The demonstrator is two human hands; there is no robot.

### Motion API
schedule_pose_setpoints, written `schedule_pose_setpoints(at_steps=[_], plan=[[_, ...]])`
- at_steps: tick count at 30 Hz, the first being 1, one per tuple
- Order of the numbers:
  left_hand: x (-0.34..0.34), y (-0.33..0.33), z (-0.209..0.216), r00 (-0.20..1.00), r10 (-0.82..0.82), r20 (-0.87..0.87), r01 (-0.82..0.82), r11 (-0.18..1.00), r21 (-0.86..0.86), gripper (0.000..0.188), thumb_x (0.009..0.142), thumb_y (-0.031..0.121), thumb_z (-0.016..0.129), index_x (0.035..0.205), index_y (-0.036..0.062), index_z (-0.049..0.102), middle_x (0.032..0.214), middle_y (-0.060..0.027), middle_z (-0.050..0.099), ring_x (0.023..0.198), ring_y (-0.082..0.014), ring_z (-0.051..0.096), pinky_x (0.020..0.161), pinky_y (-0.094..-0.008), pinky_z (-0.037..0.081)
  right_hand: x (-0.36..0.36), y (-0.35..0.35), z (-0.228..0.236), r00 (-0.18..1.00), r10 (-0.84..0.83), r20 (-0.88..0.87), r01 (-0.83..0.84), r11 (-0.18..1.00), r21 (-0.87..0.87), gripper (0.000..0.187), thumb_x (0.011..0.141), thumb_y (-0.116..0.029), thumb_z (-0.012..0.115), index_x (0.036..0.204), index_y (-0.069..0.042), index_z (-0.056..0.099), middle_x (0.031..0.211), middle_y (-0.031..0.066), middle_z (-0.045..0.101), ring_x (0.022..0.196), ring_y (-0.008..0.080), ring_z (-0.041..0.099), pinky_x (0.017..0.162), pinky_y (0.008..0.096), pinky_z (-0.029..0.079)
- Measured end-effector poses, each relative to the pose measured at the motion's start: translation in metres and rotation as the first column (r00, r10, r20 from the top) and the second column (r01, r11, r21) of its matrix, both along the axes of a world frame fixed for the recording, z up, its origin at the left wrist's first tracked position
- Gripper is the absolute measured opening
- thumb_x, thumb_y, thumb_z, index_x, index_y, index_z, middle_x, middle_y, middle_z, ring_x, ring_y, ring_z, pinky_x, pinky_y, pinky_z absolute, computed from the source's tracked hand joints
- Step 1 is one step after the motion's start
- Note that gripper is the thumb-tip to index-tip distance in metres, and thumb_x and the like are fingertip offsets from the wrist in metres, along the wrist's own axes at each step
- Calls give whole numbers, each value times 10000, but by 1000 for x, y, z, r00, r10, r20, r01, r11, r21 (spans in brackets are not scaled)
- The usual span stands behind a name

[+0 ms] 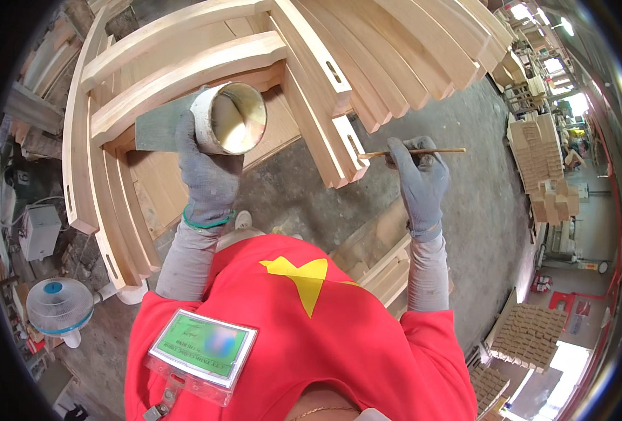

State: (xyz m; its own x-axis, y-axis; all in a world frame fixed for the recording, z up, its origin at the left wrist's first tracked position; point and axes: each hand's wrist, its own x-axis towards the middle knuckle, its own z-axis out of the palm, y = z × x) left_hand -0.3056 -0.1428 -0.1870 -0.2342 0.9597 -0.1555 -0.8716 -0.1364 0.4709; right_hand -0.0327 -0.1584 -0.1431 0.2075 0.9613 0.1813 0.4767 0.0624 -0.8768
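One grey-gloved left hand (211,170) grasps a white cylindrical pot (204,121); the grey-gloved right hand (422,181) pinches a slim brown stick (448,150), tip at a slotted pale-wood rail (337,146). Below both grips, grey concrete floor (483,231); well right, stacked tan pieces (534,151).

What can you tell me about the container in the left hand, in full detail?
The container is a round, whitish cup, perhaps plastic, with no lid. Its rim and inner wall are stained with yellowish and brownish smears, and a pale cream substance lies inside. The open mouth faces the camera. The gloved left hand grips its outer side. In the view it overlaps the wooden frame; its underside is hidden.
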Motion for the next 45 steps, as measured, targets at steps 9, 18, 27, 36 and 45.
schedule_pose_setpoints(at_steps=[9,18,27,36,45], plan=[[-10,0,-6,999,44,25,-43,998,-42,401,940,336,399,1262,115,491,1259,-40,512,1192,-217,482,986,-437,434,1,10,-13,1000,6,-6,-6,998,63,213,828,-137,671,718,0,552,609,24,539,584,66,453,535,239,382],[-16,3,-5,996,80,40,-77,994,-77,390,937,338,408,1244,116,499,1243,-44,520,1176,-215,498,966,-422,457,-2,30,-15,996,62,-70,-53,991,121,188,829,-135,674,758,7,573,636,25,549,603,64,452,548,238,392],[-24,-2,-9,997,82,-4,-82,997,-13,386,937,328,423,1250,111,483,1258,-58,501,1183,-233,495,958,-461,466,-1,34,-19,996,78,-43,-69,980,184,177,816,-120,682,771,14,576,639,35,544,608,77,443,552,249,392],[-26,-6,-10,995,85,59,-85,996,-18,406,939,337,421,1261,94,472,1268,-77,489,1197,-256,481,984,-485,442,-2,45,-25,971,102,218,-124,988,87,214,813,-194,656,797,8,586,654,126,567,581,206,519,563,311,416],[-33,-13,-11,988,145,47,-142,988,-65,428,944,365,412,1274,97,468,1281,-92,494,1205,-274,477,1014,-477,411,-6,35,-4,877,159,454,-103,984,-144,280,800,-286,616,833,-9,629,718,187,619,677,347,601,613,394,451]])
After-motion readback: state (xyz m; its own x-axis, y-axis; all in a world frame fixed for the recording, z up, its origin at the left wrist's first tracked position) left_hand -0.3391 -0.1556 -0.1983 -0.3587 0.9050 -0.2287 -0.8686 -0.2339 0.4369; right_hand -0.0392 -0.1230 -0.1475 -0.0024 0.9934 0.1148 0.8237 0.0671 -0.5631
